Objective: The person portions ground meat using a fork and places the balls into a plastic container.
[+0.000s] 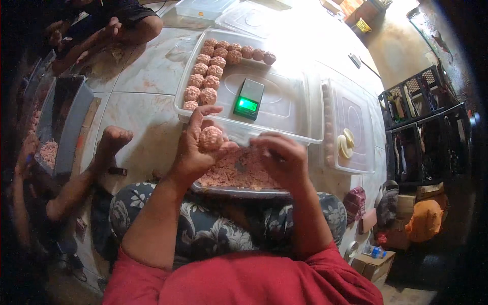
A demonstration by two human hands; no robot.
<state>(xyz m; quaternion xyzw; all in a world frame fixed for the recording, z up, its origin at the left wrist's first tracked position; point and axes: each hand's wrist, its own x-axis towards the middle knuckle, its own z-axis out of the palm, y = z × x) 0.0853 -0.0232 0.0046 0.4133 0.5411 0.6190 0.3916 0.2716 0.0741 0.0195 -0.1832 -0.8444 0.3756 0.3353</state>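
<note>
My left hand (194,146) cradles a round ball of pinkish minced mixture (211,138) in its upturned palm, fingers curled up around it. To the right, my right hand (284,156) hovers blurred with bent fingers, and I see nothing in it. Beneath both hands lies a shallow tray (244,193) of loose pinkish mixture (228,171), close to my lap. Beyond it is a clear plastic container (295,133), where several similar balls (208,96) line the left side and far edge. A digital pocket scale (249,98) with a lit green display rests inside that container.
At right, a lidded clear container (368,152) carries pale discs (345,144) on top. Another person's hand (114,139) and a grey bin (70,114) are at left, with a second person's knee (149,28) farther back. A dark rack (427,126) stands far right.
</note>
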